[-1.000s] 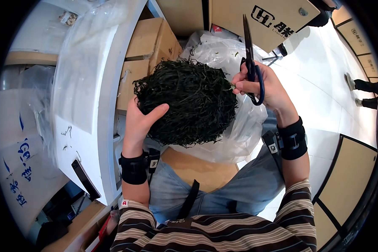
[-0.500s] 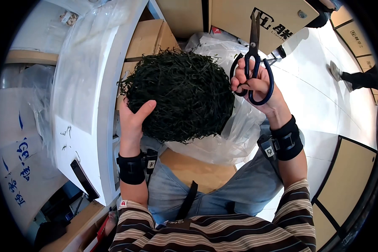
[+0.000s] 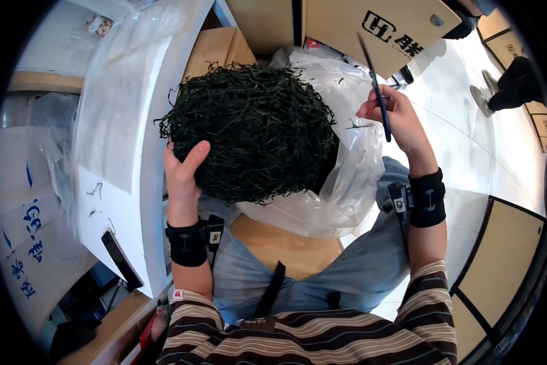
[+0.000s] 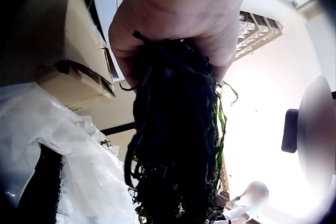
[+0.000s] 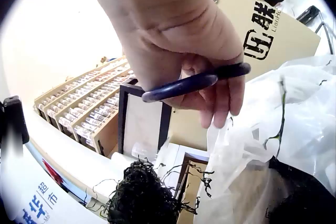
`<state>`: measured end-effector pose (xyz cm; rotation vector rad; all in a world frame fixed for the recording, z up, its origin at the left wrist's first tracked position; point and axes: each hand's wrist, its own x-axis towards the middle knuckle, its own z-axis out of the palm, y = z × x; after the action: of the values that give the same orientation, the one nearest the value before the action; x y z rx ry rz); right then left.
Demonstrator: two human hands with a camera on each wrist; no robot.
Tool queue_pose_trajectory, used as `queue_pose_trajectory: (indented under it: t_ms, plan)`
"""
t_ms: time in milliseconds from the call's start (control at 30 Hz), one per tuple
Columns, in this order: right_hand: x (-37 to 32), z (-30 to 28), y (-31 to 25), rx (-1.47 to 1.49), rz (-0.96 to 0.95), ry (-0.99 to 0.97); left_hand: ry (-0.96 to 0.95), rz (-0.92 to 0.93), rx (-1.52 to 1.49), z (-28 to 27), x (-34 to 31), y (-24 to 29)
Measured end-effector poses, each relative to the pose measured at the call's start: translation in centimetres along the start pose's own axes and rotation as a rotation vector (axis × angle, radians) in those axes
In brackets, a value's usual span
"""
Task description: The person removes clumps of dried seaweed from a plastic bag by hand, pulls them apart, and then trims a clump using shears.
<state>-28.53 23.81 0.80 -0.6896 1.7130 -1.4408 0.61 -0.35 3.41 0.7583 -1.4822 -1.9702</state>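
Over the clear plastic bag [image 3: 358, 176], on the person's left side of it, is a big dark green bundle [image 3: 249, 134] of thin strips. It looks soft, bendy and tangled, and I guess it is light and maybe a bit slippery. Loose strips stick out all around, so a hard tug might tear some. The thick edge seems the best place to hold. The left hand [image 3: 185, 167] grips the left edge, thumb on top and the other fingers hidden in the head view.

The right hand [image 3: 407, 125] is out to the right, apart from the bundle. It holds scissors [image 3: 381, 103], tips pointing up and away from the body. One small strip [image 3: 360, 126] is near its fingertips; I cannot tell if they pinch it. Past the bundle is a cardboard box [image 3: 209, 52], and to the left is a white counter [image 3: 126, 213].
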Motion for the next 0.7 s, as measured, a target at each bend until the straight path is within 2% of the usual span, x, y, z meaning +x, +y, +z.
queue_pose_trajectory:
  t_ms: [67, 167, 367, 467, 500, 567, 633, 700]
  plan:
    - [0.1, -0.2, 0.3, -0.012, -0.032, 0.158, -0.017, 0.009, 0.020, 0.3, 0.1, 0.2]
    - [-0.1, 0.9, -0.4, 0.008, -0.116, 0.246, -0.046, 0.016, 0.023, 0.2, 0.2, -0.2]
    - [-1.3, 3.6, -2.2, 0.034, -0.135, 0.248, -0.102, -0.021, 0.033, 2.0, -0.3, 0.0]
    - [-1.6, 4.9, -2.0, -0.035, -0.269, 0.229, -0.113, 0.004, 0.094, 2.8, -0.3, -0.3]
    - [-1.4, 5.8, -1.9, 0.054, -0.324, 0.248, -0.110, 0.028, 0.141, 3.2, -0.3, -0.4]
    - [-1.7, 6.6, -2.0, -0.141, -0.381, 0.245, -0.125, 0.028, 0.181, 3.7, -0.2, -0.8]
    - [-2.0, 7.8, -2.9, -0.077, -0.387, 0.172, -0.141, 0.031, 0.224, 4.3, -0.1, -1.0]
    - [-2.3, 8.7, -3.1, -0.075, -0.480, 0.096, -0.169, 0.041, 0.286, 5.0, -0.2, -1.0]
